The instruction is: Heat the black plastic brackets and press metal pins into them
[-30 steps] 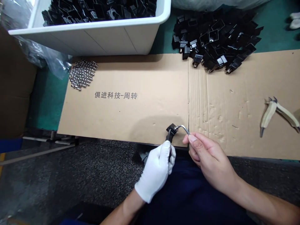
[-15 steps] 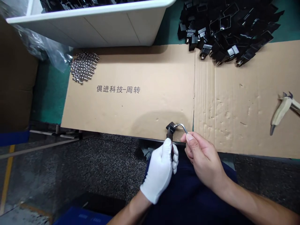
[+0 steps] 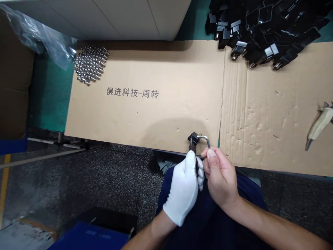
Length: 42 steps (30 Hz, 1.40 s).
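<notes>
My left hand (image 3: 183, 185), in a white glove, is closed around dark-jawed pliers (image 3: 192, 147); a bit of red handle shows between the fingers. At the tip of the pliers is a small black block (image 3: 194, 137), held just over the cardboard's front edge. My bare right hand (image 3: 221, 177) pinches the long arm of a bent hex key (image 3: 205, 137) between thumb and fingers. The key's short end meets the right side of the block; how deep it sits is hidden.
Small shiny metal pins (image 3: 91, 64) lie heaped on the left of the cardboard sheet (image 3: 161, 114). Black parts with metal ends (image 3: 270, 38) are piled back right. A white bin (image 3: 117, 21) stands behind, and a pale-handled tool (image 3: 319, 123) lies far right.
The view has shifted, so the bin and piles sit higher in the picture. My right hand has turned the hex key slightly, and its fingers have come nearer my left hand.
</notes>
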Available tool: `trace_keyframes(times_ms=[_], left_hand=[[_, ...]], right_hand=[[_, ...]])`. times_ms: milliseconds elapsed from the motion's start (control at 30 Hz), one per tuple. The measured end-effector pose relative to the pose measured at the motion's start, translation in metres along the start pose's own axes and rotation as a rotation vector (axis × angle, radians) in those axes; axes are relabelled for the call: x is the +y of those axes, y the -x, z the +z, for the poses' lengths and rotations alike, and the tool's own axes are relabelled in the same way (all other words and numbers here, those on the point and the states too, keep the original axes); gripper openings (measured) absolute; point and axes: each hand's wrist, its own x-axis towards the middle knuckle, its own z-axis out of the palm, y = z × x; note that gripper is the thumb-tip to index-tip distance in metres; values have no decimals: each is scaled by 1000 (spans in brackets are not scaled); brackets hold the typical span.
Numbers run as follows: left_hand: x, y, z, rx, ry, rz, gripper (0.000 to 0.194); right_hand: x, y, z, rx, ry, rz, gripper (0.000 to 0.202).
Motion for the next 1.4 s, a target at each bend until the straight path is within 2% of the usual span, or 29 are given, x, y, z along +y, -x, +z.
trace_keyframes(times_ms=[200,400,567,800,933,1233,1400], left_hand=[[0,0,4,15,36,9,54],[2,2,-1,78,-211,189,50],[-6,-1,-17,23,-428,277,47],[-15,-12,-28,-42,-506,277,49],[-15,-16,-30,-32,-588,338,49],[-10,-18,-32,46,-844,523,40],[-11,-19,-31,78,-898,593,37]], right_hand=[[7,1,1,9,-42,-14,33],[10,5,-6,-15,-120,8,31],[-2,10,-25,-84,-126,63,29],[-9,4,-36,-164,-80,135,32],[-18,-2,-43,-211,24,141,36],[-57,-30,-71,-408,454,84,44],[-76,-52,-78,-552,570,64,44]])
